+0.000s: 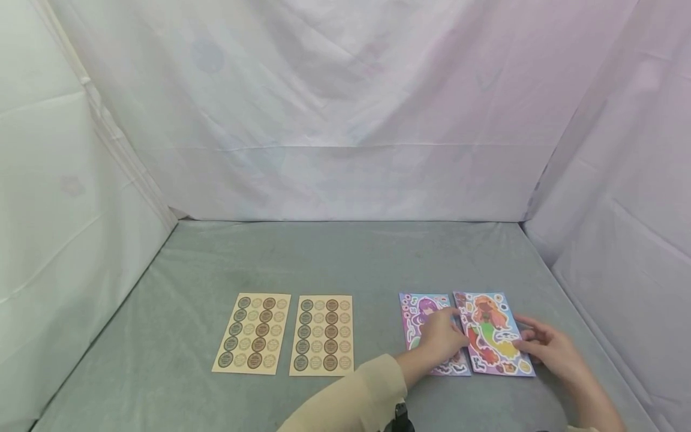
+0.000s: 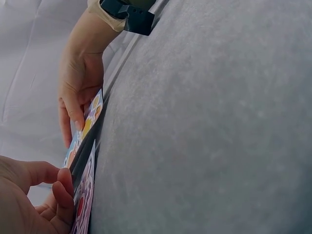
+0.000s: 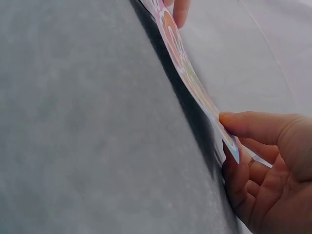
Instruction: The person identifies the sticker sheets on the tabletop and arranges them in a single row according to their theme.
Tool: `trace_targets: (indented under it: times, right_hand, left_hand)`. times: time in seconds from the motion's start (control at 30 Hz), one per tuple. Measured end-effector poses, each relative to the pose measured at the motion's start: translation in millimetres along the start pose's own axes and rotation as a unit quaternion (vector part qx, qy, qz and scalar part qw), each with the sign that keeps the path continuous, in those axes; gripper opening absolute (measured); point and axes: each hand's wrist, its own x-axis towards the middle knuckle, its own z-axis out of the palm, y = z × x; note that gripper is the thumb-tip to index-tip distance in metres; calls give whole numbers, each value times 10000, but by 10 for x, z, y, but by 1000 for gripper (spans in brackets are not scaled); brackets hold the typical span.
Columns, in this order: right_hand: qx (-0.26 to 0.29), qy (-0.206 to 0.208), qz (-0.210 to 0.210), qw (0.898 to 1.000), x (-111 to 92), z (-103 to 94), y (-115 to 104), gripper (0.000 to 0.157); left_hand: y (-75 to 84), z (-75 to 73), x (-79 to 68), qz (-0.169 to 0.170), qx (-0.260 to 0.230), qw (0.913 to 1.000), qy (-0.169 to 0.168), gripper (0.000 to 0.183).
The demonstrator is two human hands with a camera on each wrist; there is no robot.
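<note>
A mermaid sticker sheet [image 1: 493, 336] is held at both sides, its edge lifted off the grey cloth in the right wrist view. My right hand [image 1: 553, 351] pinches its right edge, thumb [image 3: 248, 124] on the printed face and fingers underneath. At the opposite edge, my left hand [image 1: 444, 336] grips with thumb and fingertips, as the left wrist view also shows. Beneath the left hand lies a second sticker sheet [image 1: 412, 321] with a purple-haired figure, partly covered by that hand.
Two tan sheets of round label stickers, one at far left [image 1: 252, 333] and one beside it [image 1: 322, 336], lie on the grey cloth-covered table [image 1: 345, 258]. White fabric walls [image 1: 345, 120] stand at the back and both sides.
</note>
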Motion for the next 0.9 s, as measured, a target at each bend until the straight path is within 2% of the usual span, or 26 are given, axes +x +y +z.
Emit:
trace_targets:
  times: [0.2,0.47,0.9]
  right_hand:
    - [-19,1,-37,10000,35,21,8,75]
    - [-406,20,-278,9988,43,24,-3,68]
    - [-562,101,-271,9980,72,47,-6,67]
  left_hand:
    - [-4,2,13,-85,259,9996,46,55]
    - [0,22,6,-148,529,9985,54,57]
    - [-7,46,18,-364,618,9974,48,56]
